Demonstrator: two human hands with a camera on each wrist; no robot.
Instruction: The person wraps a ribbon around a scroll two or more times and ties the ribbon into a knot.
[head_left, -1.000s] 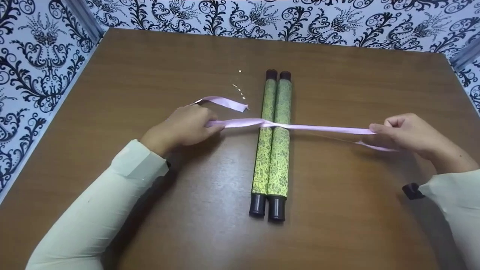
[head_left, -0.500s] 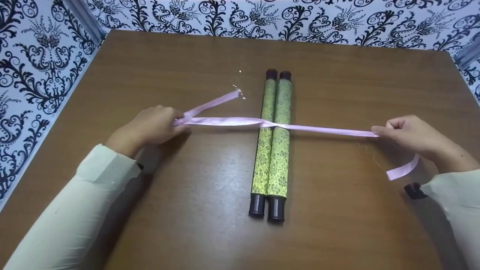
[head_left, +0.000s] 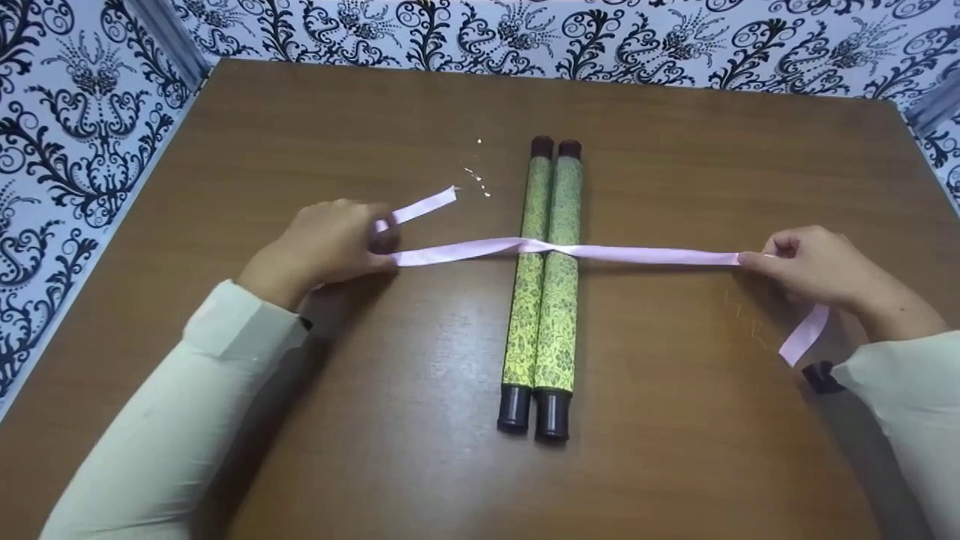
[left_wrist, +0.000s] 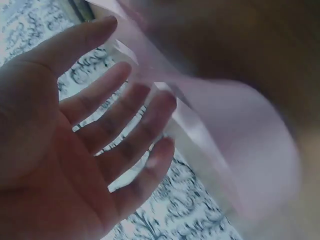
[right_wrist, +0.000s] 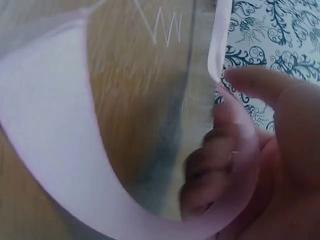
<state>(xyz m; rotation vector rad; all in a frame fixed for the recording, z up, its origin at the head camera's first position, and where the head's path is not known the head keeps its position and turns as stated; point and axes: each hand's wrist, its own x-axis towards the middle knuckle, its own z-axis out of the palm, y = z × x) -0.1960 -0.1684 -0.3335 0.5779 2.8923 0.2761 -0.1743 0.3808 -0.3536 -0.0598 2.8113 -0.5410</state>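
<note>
Two scroll-like rolls, the left roll and the right roll, lie side by side, yellow-green and patterned with dark brown ends. A pink ribbon crosses them near mid-length and is twisted over there. My left hand is at the ribbon's left part; in the left wrist view its fingers are spread and nearly straight, with the ribbon along the fingertips. My right hand pinches the ribbon's right part between thumb and forefinger. The ribbon's tail loops below that hand.
A brown wooden table bears everything. Small shiny flecks lie left of the rolls' far ends. Fine loose threads trail near the ribbon's right tail. Black-and-white patterned wall covering borders the table.
My left hand moved left along the ribbon, then came partway back to the right. On the right, the ribbon's loose tail dropped down while the right hand stayed nearly in place.
</note>
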